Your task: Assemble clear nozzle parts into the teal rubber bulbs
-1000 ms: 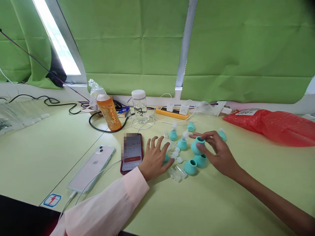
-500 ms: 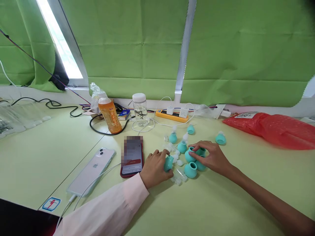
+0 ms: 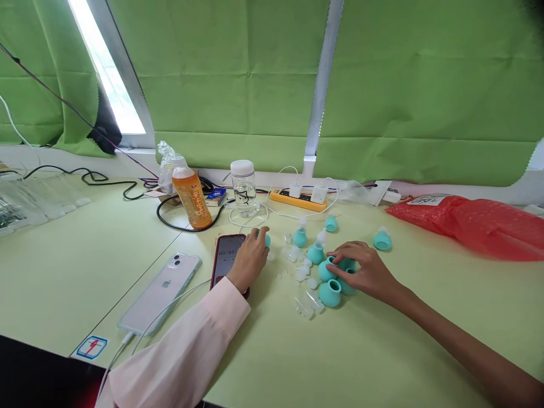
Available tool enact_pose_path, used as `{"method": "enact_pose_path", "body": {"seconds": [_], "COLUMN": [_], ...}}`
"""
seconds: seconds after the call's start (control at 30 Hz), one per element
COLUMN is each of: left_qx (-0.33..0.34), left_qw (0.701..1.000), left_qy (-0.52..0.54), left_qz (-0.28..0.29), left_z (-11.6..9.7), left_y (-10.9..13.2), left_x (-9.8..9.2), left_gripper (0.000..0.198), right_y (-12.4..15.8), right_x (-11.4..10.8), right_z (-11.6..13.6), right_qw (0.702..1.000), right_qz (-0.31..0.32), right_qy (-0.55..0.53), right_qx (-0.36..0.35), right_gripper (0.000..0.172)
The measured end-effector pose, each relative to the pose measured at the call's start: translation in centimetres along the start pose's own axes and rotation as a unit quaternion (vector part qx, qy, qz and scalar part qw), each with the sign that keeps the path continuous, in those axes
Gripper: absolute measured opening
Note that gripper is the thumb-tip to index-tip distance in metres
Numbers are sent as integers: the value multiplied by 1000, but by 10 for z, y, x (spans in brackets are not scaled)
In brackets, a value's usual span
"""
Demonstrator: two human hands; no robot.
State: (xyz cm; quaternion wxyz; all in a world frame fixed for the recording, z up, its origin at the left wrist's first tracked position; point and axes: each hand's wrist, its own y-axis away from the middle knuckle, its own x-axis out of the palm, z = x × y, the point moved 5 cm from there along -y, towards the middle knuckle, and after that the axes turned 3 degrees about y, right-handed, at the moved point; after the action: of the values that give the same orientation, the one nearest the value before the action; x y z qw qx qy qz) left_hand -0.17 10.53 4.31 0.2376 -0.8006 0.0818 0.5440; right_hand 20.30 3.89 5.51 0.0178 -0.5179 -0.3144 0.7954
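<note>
My left hand (image 3: 250, 259) is beside and partly over the red-cased phone (image 3: 226, 256). Its fingers curl around a small teal squeeze bulb (image 3: 267, 241), mostly hidden behind them. With thumb and index finger, my right hand (image 3: 361, 268) grips another teal bulb (image 3: 326, 270) by its neck. More teal bulbs cluster under and beside that hand, one open-mouthed bulb (image 3: 330, 293) in front. Behind them, a teal bulb (image 3: 315, 253) and another (image 3: 300, 237) carry clear nozzles. Clear plastic tubes (image 3: 313, 300) and small white caps (image 3: 302, 273) lie between the hands.
At left lies a pale phone (image 3: 164, 292) on a white cable. An orange drink bottle (image 3: 192, 198), clear water jar (image 3: 243, 192) and yellow power strip (image 3: 297, 200) stand along the back. A red plastic bag (image 3: 471, 226) rests at right; a lone teal bulb (image 3: 382, 241) sits nearer.
My left hand has moved left and away from me with the teal bulb, from the clear pieces to the phone. The phone's screen now displays a timer. My right hand stays almost still.
</note>
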Motion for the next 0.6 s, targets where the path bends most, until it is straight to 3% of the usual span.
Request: {"method": "enact_pose_path", "body": {"seconds": [0.23,0.47,0.6], "left_qx": [-1,7,-3], "left_qw": [999,999,999], "left_qy": [-23,-15,-16], "left_qz": [26,41,42], "left_z": [5,5,7], "left_y": [-4,-4,-4], "left_x": [12,9,10], "left_gripper": [36,32,34], "right_y": [0,1,2], "right_x": [6,10,11], "right_z": [1,-5,-3], "right_qw": [1000,998,999], "right_qz": [-5,35,12], "right_qy": [-4,-14,-21], "right_qx": [-11,45,25], "right_gripper": [12,15,14]}}
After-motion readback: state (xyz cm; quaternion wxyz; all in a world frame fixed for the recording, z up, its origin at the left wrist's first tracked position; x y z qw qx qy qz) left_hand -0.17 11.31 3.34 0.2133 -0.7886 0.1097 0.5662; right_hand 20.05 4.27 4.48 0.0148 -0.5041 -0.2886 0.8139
